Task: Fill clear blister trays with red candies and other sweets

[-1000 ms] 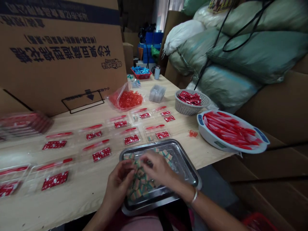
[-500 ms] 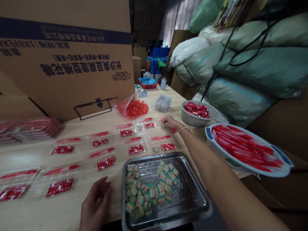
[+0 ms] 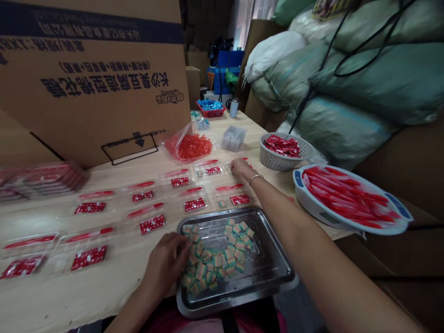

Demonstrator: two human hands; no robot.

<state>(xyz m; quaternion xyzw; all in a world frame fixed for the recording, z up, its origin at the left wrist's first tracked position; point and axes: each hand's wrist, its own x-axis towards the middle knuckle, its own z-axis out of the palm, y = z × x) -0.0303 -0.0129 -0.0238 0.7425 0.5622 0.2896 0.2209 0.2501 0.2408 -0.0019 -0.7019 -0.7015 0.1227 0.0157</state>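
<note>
A metal tray [image 3: 274,259] in front of me bears many small striped candy squares [image 3: 208,266], in green, cream and orange. At the tray's left rim is my left hand [image 3: 168,254], its curved fingers over the candies and its thumb apart from them; nothing shows in its grasp. My right hand [image 3: 240,167] reaches across to a clear plastic tray at the far end of the rows. Its fingers are pinched down there, and they hide what they hold. Near it lies another clear tray [image 3: 222,203] with a red plastic knife, a red dotted sachet [image 3: 240,199] and a candy square.
More clear trays with red knives and sachets lie in rows leftward. A bag of red pieces [image 3: 194,147], a grey basket of sachets [image 3: 277,159] and a white tub of red knives [image 3: 319,219] stand around. A large carton [image 3: 93,115] borders the back left.
My left hand has moved right, from the bare table to the candies in the metal tray. The right hand stays at the far clear tray. The view has tilted slightly down.
</note>
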